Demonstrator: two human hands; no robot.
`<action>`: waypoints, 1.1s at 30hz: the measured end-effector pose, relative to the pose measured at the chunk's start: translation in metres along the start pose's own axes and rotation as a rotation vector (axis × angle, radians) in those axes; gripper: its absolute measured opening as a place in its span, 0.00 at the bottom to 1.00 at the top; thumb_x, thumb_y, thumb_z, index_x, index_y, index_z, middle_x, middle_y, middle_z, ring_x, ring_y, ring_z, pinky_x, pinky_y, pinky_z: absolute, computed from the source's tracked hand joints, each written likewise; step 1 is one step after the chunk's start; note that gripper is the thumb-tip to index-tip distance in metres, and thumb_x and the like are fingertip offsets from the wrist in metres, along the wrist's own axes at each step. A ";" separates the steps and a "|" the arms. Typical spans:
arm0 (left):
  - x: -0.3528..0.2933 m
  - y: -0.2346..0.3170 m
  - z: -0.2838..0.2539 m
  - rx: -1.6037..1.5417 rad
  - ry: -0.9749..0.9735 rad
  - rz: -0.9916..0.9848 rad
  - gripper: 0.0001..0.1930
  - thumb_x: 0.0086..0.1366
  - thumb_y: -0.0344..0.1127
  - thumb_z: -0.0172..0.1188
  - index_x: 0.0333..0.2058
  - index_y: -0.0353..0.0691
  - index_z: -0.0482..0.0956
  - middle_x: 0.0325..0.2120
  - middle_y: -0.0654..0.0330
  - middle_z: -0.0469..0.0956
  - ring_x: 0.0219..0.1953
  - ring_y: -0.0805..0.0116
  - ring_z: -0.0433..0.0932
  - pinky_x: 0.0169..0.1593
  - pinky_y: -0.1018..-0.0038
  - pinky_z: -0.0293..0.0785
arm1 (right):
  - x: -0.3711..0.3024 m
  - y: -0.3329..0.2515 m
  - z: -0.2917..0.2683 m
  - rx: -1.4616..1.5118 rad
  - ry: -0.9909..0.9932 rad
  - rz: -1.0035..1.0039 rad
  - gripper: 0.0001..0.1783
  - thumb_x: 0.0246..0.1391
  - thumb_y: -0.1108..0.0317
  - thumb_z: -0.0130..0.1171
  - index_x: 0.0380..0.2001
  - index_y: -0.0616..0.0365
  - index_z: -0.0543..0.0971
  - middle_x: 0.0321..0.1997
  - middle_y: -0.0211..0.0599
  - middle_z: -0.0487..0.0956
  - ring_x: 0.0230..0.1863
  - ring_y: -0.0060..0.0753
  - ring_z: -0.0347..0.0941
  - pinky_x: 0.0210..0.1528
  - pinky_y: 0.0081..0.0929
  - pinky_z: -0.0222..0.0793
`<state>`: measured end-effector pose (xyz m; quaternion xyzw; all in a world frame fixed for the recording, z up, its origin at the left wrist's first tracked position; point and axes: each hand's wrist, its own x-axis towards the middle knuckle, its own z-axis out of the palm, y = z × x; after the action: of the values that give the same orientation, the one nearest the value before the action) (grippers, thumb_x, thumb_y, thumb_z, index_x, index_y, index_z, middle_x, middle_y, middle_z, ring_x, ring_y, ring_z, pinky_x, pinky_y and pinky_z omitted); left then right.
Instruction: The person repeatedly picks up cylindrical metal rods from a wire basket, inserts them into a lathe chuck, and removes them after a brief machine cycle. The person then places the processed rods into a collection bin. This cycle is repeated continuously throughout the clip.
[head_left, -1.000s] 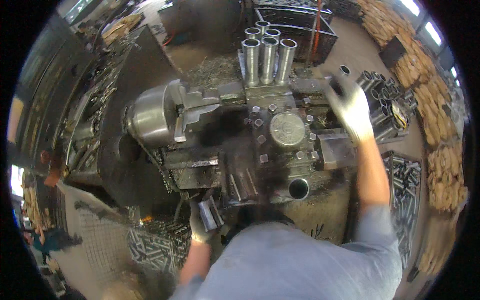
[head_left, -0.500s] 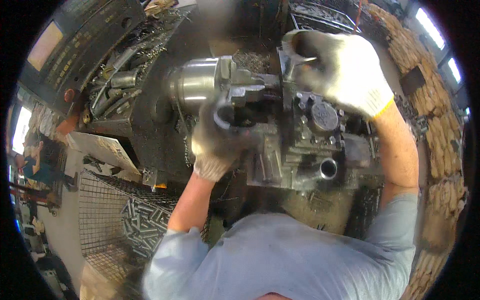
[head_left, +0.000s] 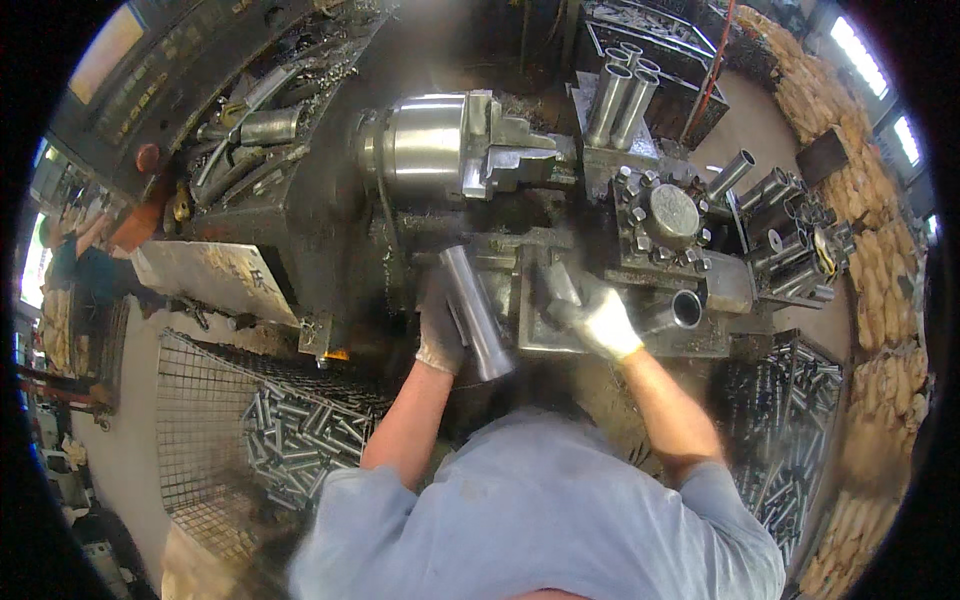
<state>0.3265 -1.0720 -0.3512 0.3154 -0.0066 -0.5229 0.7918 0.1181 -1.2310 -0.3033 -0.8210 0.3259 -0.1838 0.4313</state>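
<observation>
My left hand (head_left: 437, 328), in a dirty work glove, is wrapped round a shiny steel tube (head_left: 478, 315). The tube slants in front of the lathe, and its wider end points down toward my body. Right of it, my gloved right hand (head_left: 603, 322) is closed over the lathe's slide, with a short grey metal piece (head_left: 563, 284) sticking up from the fingers; its full shape is hidden. Beside that hand, a hollow cylinder (head_left: 685, 309) faces me with its open end. Beyond my hands, nothing shows between the stepped jaws (head_left: 523, 158) of the lathe chuck (head_left: 428, 145).
Several steel tubes (head_left: 625, 105) stand upright behind the bolted tool post (head_left: 672, 215). More tubes (head_left: 785, 235) are bunched at right. Metal pieces fill a wire basket (head_left: 205, 430) at lower left and a bin (head_left: 795, 430) at lower right. A person (head_left: 85, 265) is at far left.
My left hand has drawn back from the chuck jaws toward me, the tube now plainly in it. My right hand has come down from the upright tubes to the slide. The view has shifted slightly.
</observation>
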 end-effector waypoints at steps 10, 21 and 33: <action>-0.026 0.007 0.121 0.229 -0.427 0.562 0.38 0.75 0.58 0.55 0.73 0.41 0.56 0.64 0.57 0.71 0.63 0.62 0.71 0.67 0.63 0.67 | 0.023 -0.139 -0.063 0.127 -0.307 0.160 0.46 0.42 0.57 0.76 0.64 0.60 0.72 0.48 0.52 0.84 0.43 0.47 0.84 0.48 0.40 0.80; -0.076 -0.034 -0.116 0.598 0.498 0.243 0.20 0.70 0.39 0.64 0.56 0.35 0.78 0.48 0.57 0.81 0.46 0.66 0.80 0.53 0.69 0.77 | 0.256 -0.047 -0.169 -1.342 -0.381 -0.405 0.27 0.44 0.60 0.70 0.49 0.56 0.83 0.42 0.49 0.86 0.43 0.53 0.85 0.44 0.45 0.81; -0.113 0.049 -0.199 0.080 0.816 0.552 0.17 0.75 0.55 0.53 0.35 0.49 0.76 0.25 0.68 0.75 0.28 0.63 0.73 0.40 0.63 0.72 | 0.289 -0.011 -0.125 -0.866 -0.736 -0.208 0.31 0.36 0.45 0.77 0.36 0.62 0.87 0.36 0.52 0.87 0.38 0.45 0.85 0.42 0.41 0.81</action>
<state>0.3832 -0.8675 -0.4499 0.5109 0.2006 -0.1268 0.8262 0.2580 -1.5002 -0.2183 -0.9603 0.1173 0.2228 0.1206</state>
